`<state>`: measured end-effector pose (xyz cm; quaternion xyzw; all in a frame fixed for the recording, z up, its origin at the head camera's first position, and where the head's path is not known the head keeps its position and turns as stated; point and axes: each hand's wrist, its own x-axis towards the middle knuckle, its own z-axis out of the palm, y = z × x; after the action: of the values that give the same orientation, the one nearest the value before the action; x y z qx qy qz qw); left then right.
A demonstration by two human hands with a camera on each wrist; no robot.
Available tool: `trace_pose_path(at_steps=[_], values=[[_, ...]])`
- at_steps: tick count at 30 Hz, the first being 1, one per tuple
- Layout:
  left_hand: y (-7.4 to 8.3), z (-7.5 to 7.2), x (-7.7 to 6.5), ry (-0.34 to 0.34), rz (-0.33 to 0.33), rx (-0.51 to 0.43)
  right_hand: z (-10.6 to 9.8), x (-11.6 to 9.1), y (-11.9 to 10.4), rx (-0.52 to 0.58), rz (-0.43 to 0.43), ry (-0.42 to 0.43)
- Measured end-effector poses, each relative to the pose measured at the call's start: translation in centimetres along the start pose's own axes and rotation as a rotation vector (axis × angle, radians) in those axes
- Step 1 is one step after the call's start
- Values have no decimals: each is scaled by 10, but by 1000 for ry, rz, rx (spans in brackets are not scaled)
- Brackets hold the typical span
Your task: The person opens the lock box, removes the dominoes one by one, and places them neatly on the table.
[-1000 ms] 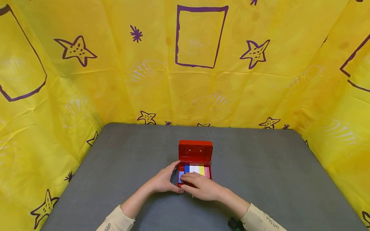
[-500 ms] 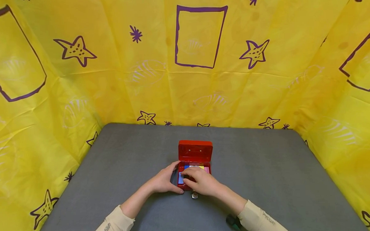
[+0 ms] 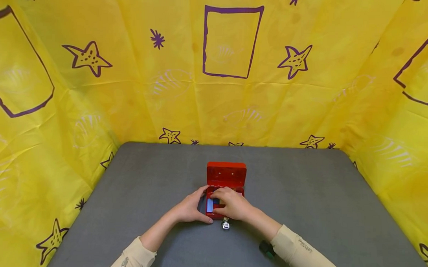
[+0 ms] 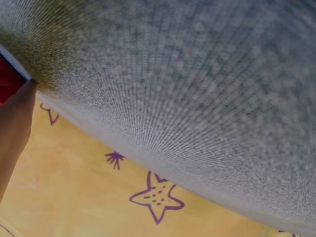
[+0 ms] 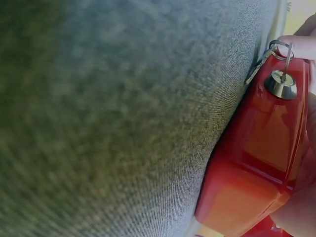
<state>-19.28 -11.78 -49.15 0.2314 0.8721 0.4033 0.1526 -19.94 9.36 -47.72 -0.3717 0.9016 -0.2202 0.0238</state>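
Observation:
A red metal box stands on the grey table with its lid raised. My left hand grips its left end, the thumb by the front corner and fingers toward the back. In the left wrist view a finger meets the red edge. My right hand arches over the box, fingers and thumb bent down into it. Between them show a light blue block and part of a dark blue one. Whether the fingertips pinch a block is hidden. A lock with a key and ring sits on the front.
The grey table runs back to a yellow printed cloth on three sides. Under the right sleeve a small black object shows in part. Keys hang at the box's front.
My right hand has shifted slightly and its fingers have bent more, first uncovering the keys, then covering the white, yellow and pink blocks. My left hand has stayed at the box's left end.

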Motion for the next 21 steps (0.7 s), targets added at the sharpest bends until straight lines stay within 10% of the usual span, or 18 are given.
trace_pose_path(at_steps=[21], values=[[-2,0,0,6,7,-2,2,8,-5,-147,-11,-14]])
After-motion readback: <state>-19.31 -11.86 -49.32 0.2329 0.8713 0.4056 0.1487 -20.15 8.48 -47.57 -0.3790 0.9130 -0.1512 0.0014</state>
